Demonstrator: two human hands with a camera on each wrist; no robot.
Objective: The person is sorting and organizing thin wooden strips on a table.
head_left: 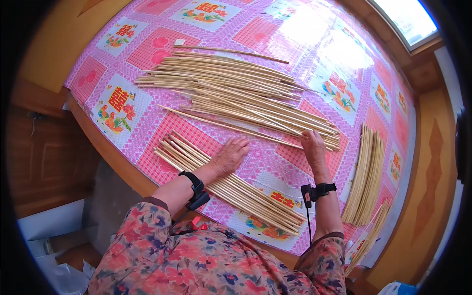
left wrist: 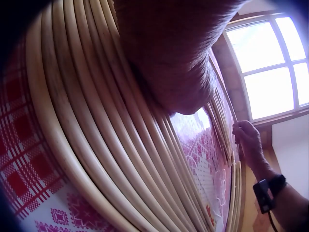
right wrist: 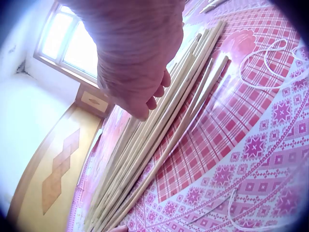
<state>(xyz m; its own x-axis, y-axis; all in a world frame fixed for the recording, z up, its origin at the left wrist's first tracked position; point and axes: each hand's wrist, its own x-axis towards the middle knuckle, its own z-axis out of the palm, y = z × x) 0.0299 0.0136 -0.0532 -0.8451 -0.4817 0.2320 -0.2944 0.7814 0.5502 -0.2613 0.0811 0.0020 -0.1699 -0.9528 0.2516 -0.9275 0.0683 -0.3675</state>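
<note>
Sticks (head_left: 231,191) lie in a near row in front of you, with a larger spread of sticks (head_left: 260,101) across the middle of the surface and another bundle (head_left: 364,177) at the right. At lower left sits a clear plastic bag (head_left: 69,278); its contents cannot be made out. Your printed cloth (head_left: 147,113) repeats a red 囍 (head_left: 119,100) above flowers; the small red label (head_left: 308,196) on your right wrist camera is too small to read. Your left hand (head_left: 230,156) crosses the near row, its fingers relaxed, close together and holding nothing. Your right hand (head_left: 314,148) is curled narrow near the right ends of the middle sticks; you cannot tell whether it pinches one. White string (right wrist: 265,63) loops on the cloth.
</note>
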